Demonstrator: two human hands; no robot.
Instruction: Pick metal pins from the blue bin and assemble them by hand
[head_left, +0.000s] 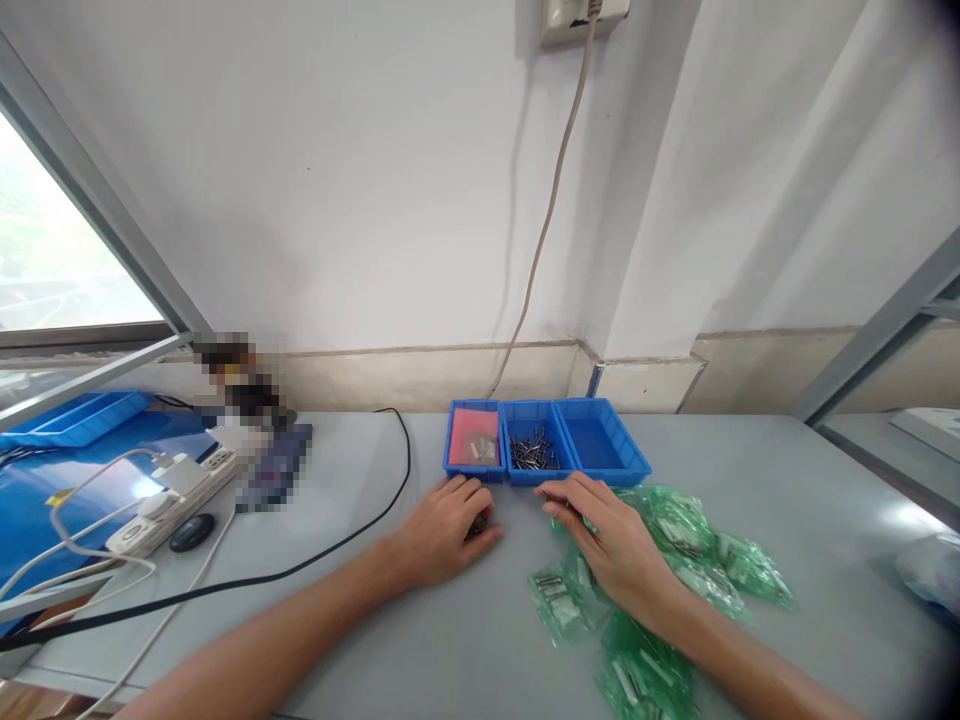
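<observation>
My left hand (452,530) rests on the grey table just in front of the left blue bin (448,445), its fingers curled round small dark metal pieces. My right hand (600,530) is in front of the middle bin, thumb and fingers pinched together on something too small to make out. Dark metal screws (534,452) lie in the middle bin. In the left bin are a pink sheet (472,422) and a small clear bag with pieces. The right blue bin (600,440) shows its bare bottom. Green plastic bags (679,520) with metal parts lie around and beneath my right forearm.
A power strip (169,505) with plugs and white cables, a black mouse-like object (192,532) and a blue tray (82,418) are at the left. A black cable (330,553) crosses the table. Metal frame posts stand at both sides; a wall rises behind.
</observation>
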